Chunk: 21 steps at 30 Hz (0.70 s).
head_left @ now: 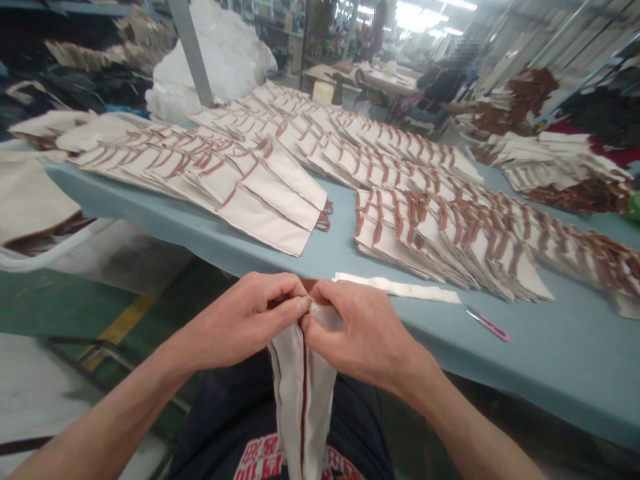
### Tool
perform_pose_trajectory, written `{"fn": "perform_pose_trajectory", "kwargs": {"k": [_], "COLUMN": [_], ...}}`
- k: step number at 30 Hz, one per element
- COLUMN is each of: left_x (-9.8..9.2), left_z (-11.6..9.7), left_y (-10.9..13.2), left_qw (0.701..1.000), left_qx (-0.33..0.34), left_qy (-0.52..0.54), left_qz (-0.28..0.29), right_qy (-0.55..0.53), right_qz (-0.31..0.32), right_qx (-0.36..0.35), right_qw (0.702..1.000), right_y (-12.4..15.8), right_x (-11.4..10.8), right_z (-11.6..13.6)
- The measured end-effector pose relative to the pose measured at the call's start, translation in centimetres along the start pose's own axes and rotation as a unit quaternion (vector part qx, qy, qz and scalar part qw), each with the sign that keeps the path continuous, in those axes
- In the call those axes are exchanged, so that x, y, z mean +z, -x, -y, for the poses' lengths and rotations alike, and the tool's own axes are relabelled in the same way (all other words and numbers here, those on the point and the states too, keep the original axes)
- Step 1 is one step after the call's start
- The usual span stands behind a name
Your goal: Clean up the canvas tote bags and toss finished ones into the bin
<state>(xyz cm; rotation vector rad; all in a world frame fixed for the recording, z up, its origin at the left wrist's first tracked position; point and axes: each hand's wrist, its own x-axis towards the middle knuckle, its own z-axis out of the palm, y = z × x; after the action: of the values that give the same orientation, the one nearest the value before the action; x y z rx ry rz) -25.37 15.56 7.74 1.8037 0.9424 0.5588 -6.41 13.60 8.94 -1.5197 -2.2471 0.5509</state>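
Note:
A cream fabric piece with a dark brown edging point(304, 393) hangs down in front of my lap from both hands. My left hand point(255, 320) pinches its upper end, thumb and fingertips pressed together. On the other side my right hand point(353, 330) grips the same end, close against the left fingertips. A small whitish bit shows between the fingers; what it is I cannot make out. Just beyond the right hand, a pale cloth strip point(400, 288) lies on the table. Further right rests a pair of pink-handled thread snips or a small cutter point(489, 325).
Overlapping cream panels with brown edging point(280, 207) cover the left of the blue-green table point(200, 230); more rows point(450, 233) run along the right. A white bin point(125, 247) stands lower left. A grey post point(193, 53) rises behind the table. A person point(445, 80) sits far back.

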Motion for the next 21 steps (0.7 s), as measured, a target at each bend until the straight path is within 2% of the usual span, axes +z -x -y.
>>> {"fn": "perform_pose_trajectory", "kwargs": {"k": [4, 8, 11, 14, 18, 21], "left_x": [0.9, 2.0, 2.9, 3.7, 4.7, 5.2], "left_z": [0.7, 1.9, 2.6, 3.0, 3.5, 4.0], "left_y": [0.3, 0.5, 0.3, 0.0, 0.1, 0.4], "left_qw": [1.0, 0.996, 0.987, 0.975, 0.956, 0.925], "left_qx": [-0.018, -0.044, -0.057, -0.069, -0.096, -0.143], "left_qy": [0.016, 0.068, 0.137, 0.186, 0.252, 0.329], "left_qz": [-0.016, -0.031, -0.063, -0.097, -0.115, -0.125], "right_qy": [0.007, -0.11, -0.24, -0.32, -0.39, -0.387], "right_qz": [-0.012, -0.026, -0.075, -0.118, -0.089, -0.081], "right_qx": [0.005, 0.025, 0.047, 0.101, 0.119, 0.078], "right_qw": [1.0, 0.993, 0.967, 0.935, 0.909, 0.915], "right_y": [0.6, 1.7, 2.4, 2.9, 4.1, 5.7], "right_x": [1.4, 3.7, 5.5, 6.8, 7.7, 8.4], "right_z": [-0.4, -1.6, -2.2, -2.2, -2.3, -2.8]}}
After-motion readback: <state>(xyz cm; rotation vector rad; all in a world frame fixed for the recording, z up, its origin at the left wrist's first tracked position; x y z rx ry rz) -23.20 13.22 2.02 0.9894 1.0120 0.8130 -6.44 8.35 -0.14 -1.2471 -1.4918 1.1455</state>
